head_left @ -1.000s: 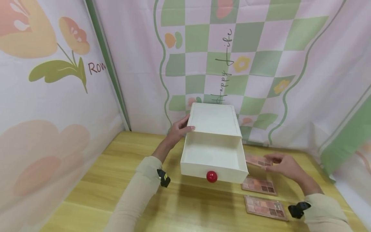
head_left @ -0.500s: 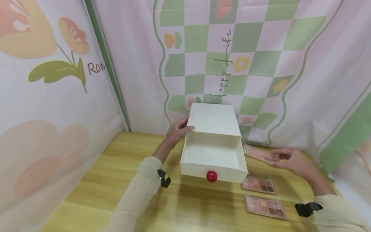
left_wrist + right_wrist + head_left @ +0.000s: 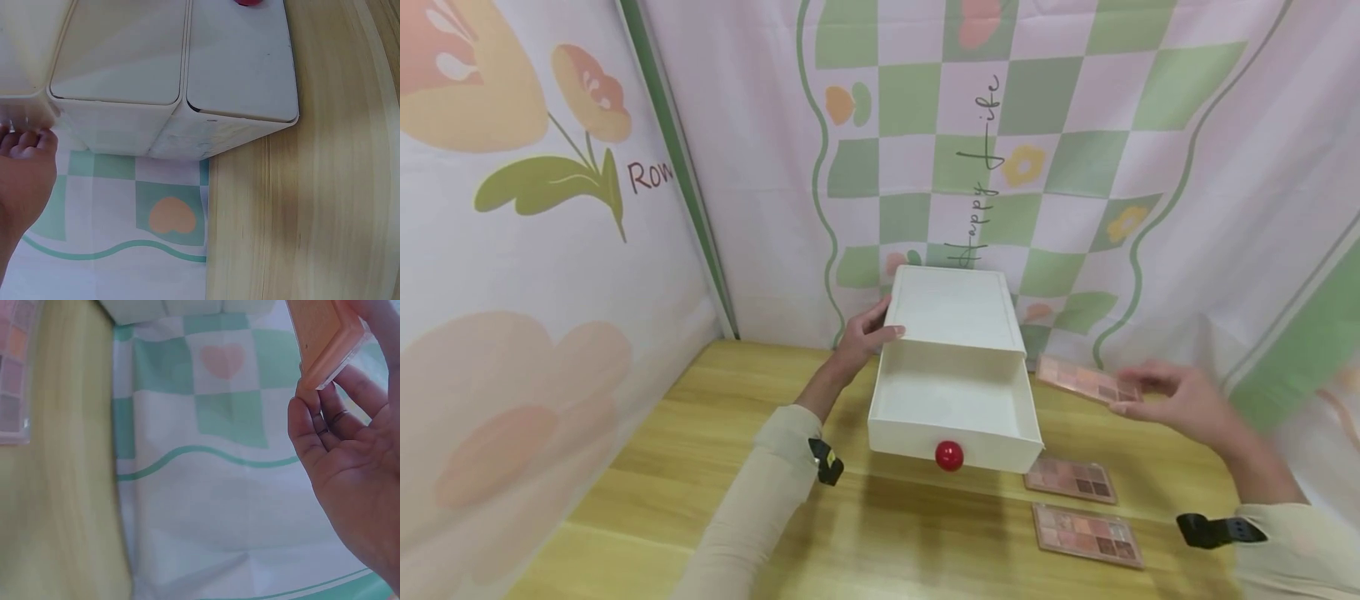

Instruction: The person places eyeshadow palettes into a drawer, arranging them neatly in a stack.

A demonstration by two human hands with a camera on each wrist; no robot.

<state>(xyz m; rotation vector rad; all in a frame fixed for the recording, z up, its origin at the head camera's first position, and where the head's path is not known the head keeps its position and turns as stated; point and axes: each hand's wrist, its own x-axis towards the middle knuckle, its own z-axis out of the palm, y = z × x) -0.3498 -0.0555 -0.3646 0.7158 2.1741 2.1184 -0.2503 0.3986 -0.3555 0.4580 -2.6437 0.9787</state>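
A white drawer cabinet (image 3: 953, 308) stands against the patterned cloth, its top drawer (image 3: 904, 440) pulled out with no contents visible. My left hand (image 3: 859, 340) holds the cabinet's upper left edge, thumb on the top and fingers along the side. In the left wrist view, curled fingertips of that hand (image 3: 26, 169) meet the white side wall. To the cabinet's right, an eyeshadow palette (image 3: 1075, 377) is raised off the table, pinched at its right end by my right hand (image 3: 1191, 407). The right wrist view shows the palette (image 3: 325, 334) between thumb and fingers.
Two more eyeshadow palettes lie on the wooden table (image 3: 700, 467): one palette (image 3: 1070, 481) beside the drawer, another palette (image 3: 1086, 535) nearer. A red knob (image 3: 949, 456) sticks out from the drawer front. Lower drawers (image 3: 119, 56) show in the left wrist view. Cloth (image 3: 760, 208) hangs behind.
My right hand has taken hold of the farthest palette, lifted it off the table and moved it a little right. The left hand and the drawer have stayed in place.
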